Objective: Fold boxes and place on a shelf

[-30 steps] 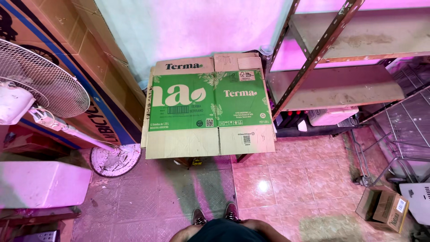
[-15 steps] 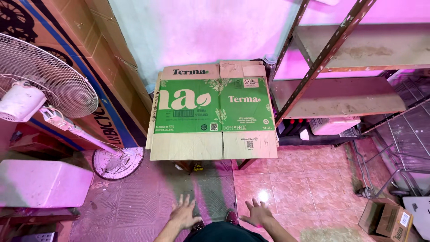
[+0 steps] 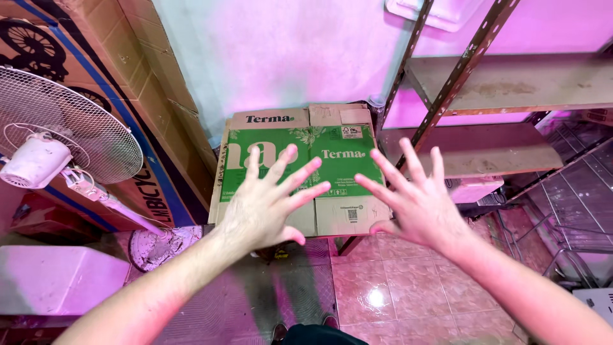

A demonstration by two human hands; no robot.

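**Both hands spread over flat carton**

Left hand [image 3: 268,204]: fingers splayed wide, palm down, grasping nothing. Held above the near left part of the carton [image 3: 332,137]; contact with it cannot be told from this view.

Right hand [image 3: 415,201]: likewise released, fingers fanned, palm down, holding nothing. Positioned over the carton's near right corner, just beside the left hand, thumbs pointing toward each other with a gap between.

Carton: flattened, green printed panels with plain brown flaps along far and near edges. Lying flat, raised off the floor [image 3: 396,287] on a support hidden beneath it, far edge against the pale wall [image 3: 281,57].

Left of carton: tall brown boxes [image 3: 134,96] with blue stripe leaning at the wall. Further left, white fan [image 3: 57,147] with round wire guard, tilted; its round base on the floor near the carton's near left corner. Pale block [image 3: 57,287] at near left.

Right of carton: metal rack [image 3: 498,83] with slotted uprights and two bare shelves. Wire shelving at far right edge.

Floor tiled, glossy, pink-lit. Shoe tips visible at near edge, centre.
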